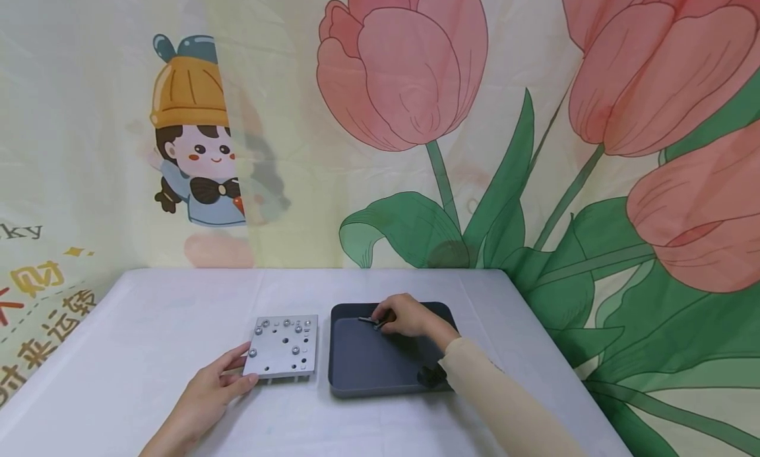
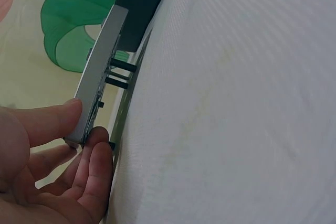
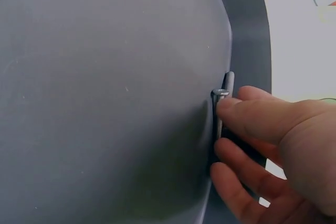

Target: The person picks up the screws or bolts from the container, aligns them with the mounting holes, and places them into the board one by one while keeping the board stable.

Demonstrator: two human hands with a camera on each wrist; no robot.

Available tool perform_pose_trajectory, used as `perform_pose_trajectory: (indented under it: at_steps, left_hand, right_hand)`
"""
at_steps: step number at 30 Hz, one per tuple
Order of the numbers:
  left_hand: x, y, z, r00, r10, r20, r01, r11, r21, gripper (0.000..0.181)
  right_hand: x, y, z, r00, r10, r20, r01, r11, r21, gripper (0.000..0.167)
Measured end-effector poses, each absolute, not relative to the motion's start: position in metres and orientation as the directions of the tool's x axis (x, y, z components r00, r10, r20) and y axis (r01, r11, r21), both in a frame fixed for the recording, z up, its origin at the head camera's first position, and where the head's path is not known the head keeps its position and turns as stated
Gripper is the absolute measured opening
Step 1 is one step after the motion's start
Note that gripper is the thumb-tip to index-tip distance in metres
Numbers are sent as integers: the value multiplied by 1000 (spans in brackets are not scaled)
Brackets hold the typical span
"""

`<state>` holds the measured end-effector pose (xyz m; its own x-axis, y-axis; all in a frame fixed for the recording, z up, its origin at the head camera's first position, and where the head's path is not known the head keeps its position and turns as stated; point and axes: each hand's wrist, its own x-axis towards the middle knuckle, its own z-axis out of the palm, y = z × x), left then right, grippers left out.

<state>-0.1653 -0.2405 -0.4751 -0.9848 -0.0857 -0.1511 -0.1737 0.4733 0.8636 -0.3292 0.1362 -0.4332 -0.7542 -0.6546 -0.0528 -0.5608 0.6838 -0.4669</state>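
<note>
A silver metal plate [image 1: 279, 358] with several screws and holes sits left of the tray, and dark pins stick out beneath it in the left wrist view. My left hand [image 1: 208, 391] grips the plate's near left corner, thumb on one face and fingers under the other [image 2: 86, 87]. Inside the dark tray [image 1: 380, 371], near its back edge, my right hand [image 1: 406, 317] has its fingers at some small metal parts. In the right wrist view, thumb and fingers pinch a screw [image 3: 220, 94] with a round head, beside a second thin rod [image 3: 229, 81] along the tray wall.
A small black object [image 1: 431, 376] lies in the tray's near right corner, close to the right sleeve. The white-covered table [image 1: 297, 430] extends around the plate and tray. Behind it hangs a cloth [image 1: 285, 114] printed with tulips and a cartoon figure.
</note>
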Motion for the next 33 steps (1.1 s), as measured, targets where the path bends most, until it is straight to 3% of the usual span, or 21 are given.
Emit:
perform_pose_trajectory:
  at_steps: [23,33]
  left_hand:
    - [-164,-240,-475,-988,-83,-131,-155,486,860,78]
    - [-165,-240,-476,-986,-86,-141,-165,489,856,79]
  right_hand:
    - [-324,135,-432,-758,-643,-112,-539,713,-449,15]
    - [-324,134,-432,-744,-661,-100,-585,716,-382,13]
